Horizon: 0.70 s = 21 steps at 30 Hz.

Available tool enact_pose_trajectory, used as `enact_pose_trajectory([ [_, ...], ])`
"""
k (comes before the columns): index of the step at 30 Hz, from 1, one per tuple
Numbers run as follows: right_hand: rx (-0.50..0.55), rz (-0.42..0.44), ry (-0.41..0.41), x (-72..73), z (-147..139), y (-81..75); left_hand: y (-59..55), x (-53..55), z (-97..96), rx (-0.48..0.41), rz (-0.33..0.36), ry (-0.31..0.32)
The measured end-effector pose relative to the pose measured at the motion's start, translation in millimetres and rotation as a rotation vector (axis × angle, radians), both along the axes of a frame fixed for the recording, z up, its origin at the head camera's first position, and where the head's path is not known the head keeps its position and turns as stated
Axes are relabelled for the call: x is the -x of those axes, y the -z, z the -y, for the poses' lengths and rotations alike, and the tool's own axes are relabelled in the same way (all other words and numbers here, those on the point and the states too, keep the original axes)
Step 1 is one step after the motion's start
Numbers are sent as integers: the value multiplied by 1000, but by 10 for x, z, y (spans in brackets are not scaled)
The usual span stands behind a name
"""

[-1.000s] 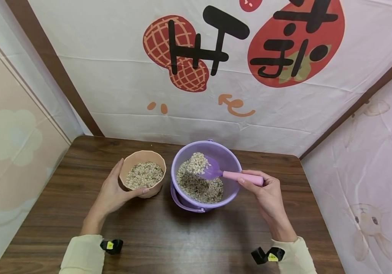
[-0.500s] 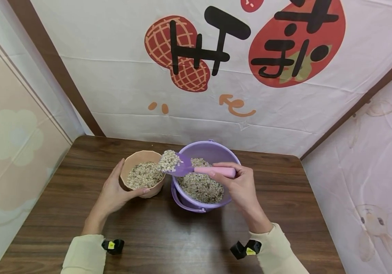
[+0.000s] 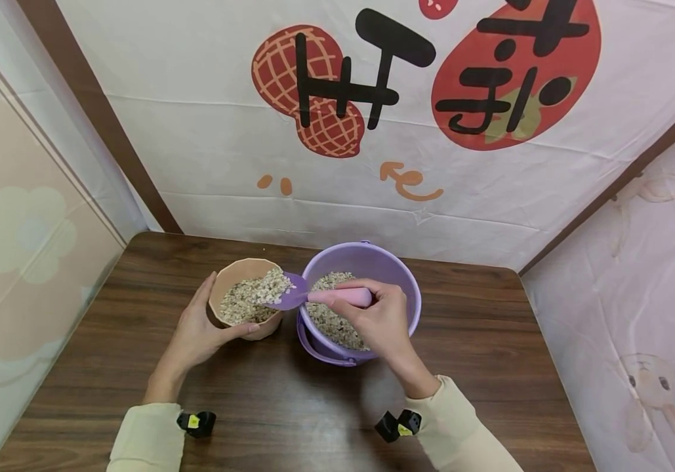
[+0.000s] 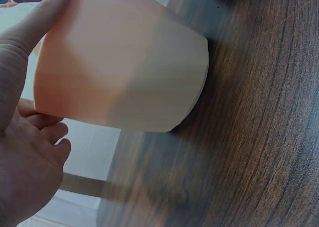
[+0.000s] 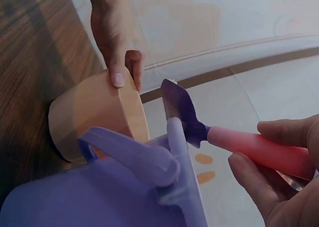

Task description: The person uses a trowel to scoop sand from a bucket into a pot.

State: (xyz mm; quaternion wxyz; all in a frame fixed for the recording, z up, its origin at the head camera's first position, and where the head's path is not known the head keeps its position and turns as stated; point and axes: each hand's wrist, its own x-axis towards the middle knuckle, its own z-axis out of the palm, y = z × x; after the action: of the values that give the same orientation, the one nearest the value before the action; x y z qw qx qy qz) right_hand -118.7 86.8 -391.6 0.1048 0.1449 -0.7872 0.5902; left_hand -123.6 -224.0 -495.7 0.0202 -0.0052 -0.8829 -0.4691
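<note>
In the head view my right hand [image 3: 381, 321] grips the pink handle of a small trowel [image 3: 291, 293] with a purple blade. A heap of pale, coarse flakes [image 3: 271, 286] lies on the blade, which overlaps the right rim of a peach faceted pot [image 3: 263, 330]. My left hand [image 3: 195, 337] holds this pot at its left side, thumb on the near wall and fingers on the far side. More flakes fill much of the pot. In the right wrist view, the trowel [image 5: 185, 112] shows above the rim of a purple bucket [image 5: 99, 197], its pink handle pinched between thumb and fingers.
The purple bucket [image 3: 375, 259], partly filled with similar flakes, stands right of the pot on a dark wood table [image 3: 290, 406]. Its handle [image 3: 319, 354] hangs down in front. Printed fabric walls [image 3: 207, 151] enclose the table at the back and sides.
My right hand has carried the loaded trowel leftward from over the bucket to the pot's right rim. My left hand stays in place on the pot.
</note>
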Motion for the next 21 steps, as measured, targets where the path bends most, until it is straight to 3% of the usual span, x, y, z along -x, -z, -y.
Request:
enact_pose_trajectory([
  [8, -139, -46, 61, -26, 85, -113, -2, 2, -4, -1, -1, 0],
  [21, -263, -68, 52, -31, 129, -347, -27, -12, -2, 2, 4, -1],
])
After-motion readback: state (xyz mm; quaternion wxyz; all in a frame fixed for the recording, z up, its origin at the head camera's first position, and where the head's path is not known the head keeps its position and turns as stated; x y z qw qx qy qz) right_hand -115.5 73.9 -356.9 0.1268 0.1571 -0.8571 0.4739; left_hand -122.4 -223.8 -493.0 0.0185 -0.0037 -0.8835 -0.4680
